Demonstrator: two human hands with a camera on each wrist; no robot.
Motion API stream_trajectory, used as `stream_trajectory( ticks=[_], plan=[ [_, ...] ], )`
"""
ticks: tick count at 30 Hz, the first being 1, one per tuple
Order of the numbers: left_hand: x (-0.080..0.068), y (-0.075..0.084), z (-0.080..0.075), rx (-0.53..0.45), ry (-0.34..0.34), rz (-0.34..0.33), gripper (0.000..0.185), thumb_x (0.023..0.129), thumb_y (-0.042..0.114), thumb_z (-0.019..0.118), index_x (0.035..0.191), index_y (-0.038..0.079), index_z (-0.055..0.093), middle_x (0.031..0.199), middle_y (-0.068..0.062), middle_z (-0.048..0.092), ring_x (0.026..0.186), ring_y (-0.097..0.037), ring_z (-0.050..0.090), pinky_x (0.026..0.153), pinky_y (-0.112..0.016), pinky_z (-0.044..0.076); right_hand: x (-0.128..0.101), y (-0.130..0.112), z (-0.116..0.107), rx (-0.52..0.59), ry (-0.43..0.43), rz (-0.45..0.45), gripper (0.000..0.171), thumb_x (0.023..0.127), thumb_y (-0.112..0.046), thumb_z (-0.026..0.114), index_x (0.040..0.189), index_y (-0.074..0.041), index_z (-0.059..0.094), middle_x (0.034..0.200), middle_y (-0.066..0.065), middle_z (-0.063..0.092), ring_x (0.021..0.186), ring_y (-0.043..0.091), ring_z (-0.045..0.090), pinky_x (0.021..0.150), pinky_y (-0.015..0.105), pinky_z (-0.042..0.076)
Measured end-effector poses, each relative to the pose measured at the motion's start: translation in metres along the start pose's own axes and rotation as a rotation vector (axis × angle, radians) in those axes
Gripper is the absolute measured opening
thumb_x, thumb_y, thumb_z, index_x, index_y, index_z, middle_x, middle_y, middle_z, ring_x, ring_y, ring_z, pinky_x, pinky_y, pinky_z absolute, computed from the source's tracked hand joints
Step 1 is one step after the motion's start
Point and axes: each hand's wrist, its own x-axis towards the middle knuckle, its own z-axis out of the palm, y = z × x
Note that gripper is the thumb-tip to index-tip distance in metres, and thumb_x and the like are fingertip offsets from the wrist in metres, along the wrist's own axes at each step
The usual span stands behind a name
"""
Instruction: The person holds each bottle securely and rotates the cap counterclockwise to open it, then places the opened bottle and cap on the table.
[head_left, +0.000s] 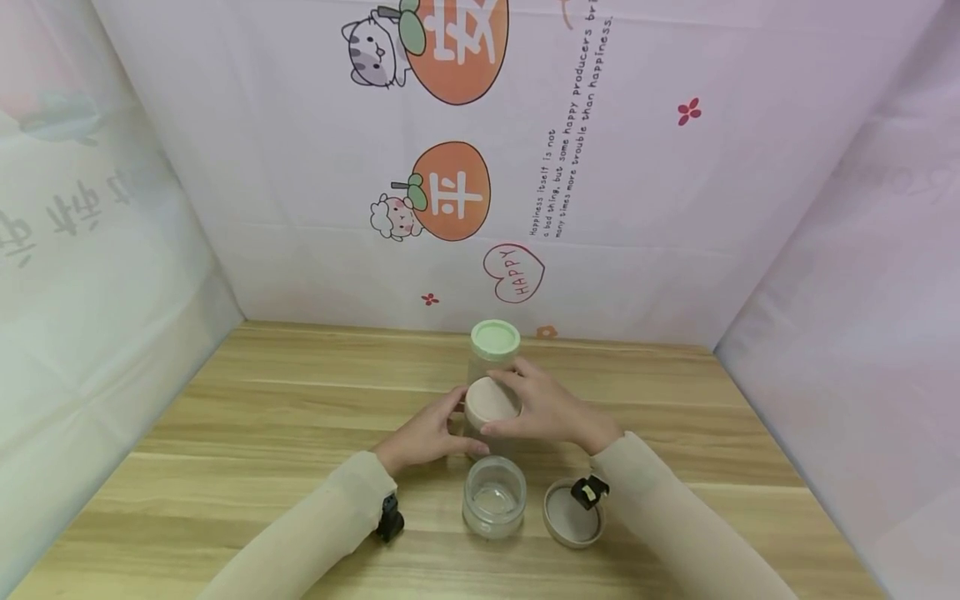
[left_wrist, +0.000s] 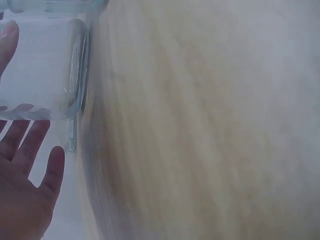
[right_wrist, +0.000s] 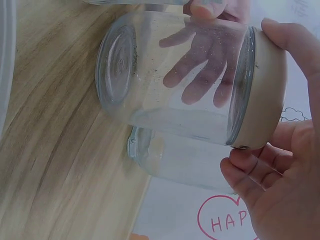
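Between both hands stands a glass jar (right_wrist: 150,107) with a beige lid (head_left: 492,400); its clear wall (left_wrist: 42,65) shows in the left wrist view. My right hand (head_left: 551,408) grips the lid from the right, thumb on the near side and fingers on the far side. Round the jar's body curves my left hand (head_left: 427,433), thumb in front, its other fingers behind and seen through the glass in the right wrist view. Nearer to me is a lidless glass jar (head_left: 493,500). A loose beige lid (head_left: 573,518) lies to its right, inside facing up.
Right behind the gripped jar stands another jar with a pale green lid (head_left: 495,337). The wooden table (head_left: 300,408) ends at a printed cloth backdrop (head_left: 315,208), with white cloth walls at left and right. Dark wrist cameras (head_left: 390,518) are worn on both sleeves.
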Motion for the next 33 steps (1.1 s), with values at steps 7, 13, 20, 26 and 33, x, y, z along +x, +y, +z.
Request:
stream_trajectory(
  ticks=[7,13,20,26,33],
  plan=[
    [0.0,0.002,0.0,0.004,-0.001,0.013,0.087,0.084,0.039,0.082,0.154,0.026,0.032,0.147,0.006,0.047,0.128,-0.017,0.051,0.101,-0.04,0.048,0.0,-0.003,0.0,-0.019,-0.001,0.009,0.085,0.079,-0.05,0.082,0.14,0.003,0.054,0.131,0.015,0.052,0.111,0.024,0.054,0.084,0.037,0.054],
    [-0.001,0.006,-0.001,0.015,-0.003,0.012,0.091,0.084,0.04,0.083,0.156,0.024,0.03,0.147,0.005,0.047,0.128,-0.018,0.051,0.102,-0.041,0.047,-0.001,-0.008,0.0,-0.005,-0.01,0.07,0.086,0.078,-0.05,0.082,0.141,0.001,0.053,0.119,0.014,0.05,0.1,0.022,0.054,0.078,0.037,0.055],
    [0.002,0.006,0.003,0.015,0.015,0.048,0.097,0.078,0.039,0.088,0.155,0.027,0.031,0.146,0.011,0.048,0.131,-0.013,0.047,0.11,-0.042,0.038,-0.001,-0.01,0.002,-0.073,-0.036,0.144,0.096,0.076,-0.069,0.075,0.145,-0.007,0.051,0.119,0.008,0.05,0.1,0.017,0.052,0.079,0.034,0.052],
    [0.004,0.012,0.006,-0.026,0.054,0.108,0.091,0.077,0.028,0.09,0.152,0.025,0.037,0.14,0.009,0.054,0.129,-0.011,0.049,0.11,-0.042,0.037,0.001,-0.01,0.008,-0.102,0.022,0.107,0.081,0.077,-0.069,0.074,0.132,-0.011,0.06,0.118,0.005,0.052,0.101,0.016,0.051,0.078,0.033,0.051],
    [-0.001,0.026,0.003,-0.046,0.06,0.11,0.091,0.079,0.019,0.088,0.153,0.019,0.036,0.141,0.004,0.053,0.13,-0.016,0.049,0.111,-0.047,0.036,0.002,-0.007,0.009,-0.103,0.045,0.051,0.081,0.076,-0.061,0.08,0.131,-0.005,0.061,0.116,0.006,0.054,0.099,0.016,0.053,0.077,0.032,0.051]
  ],
)
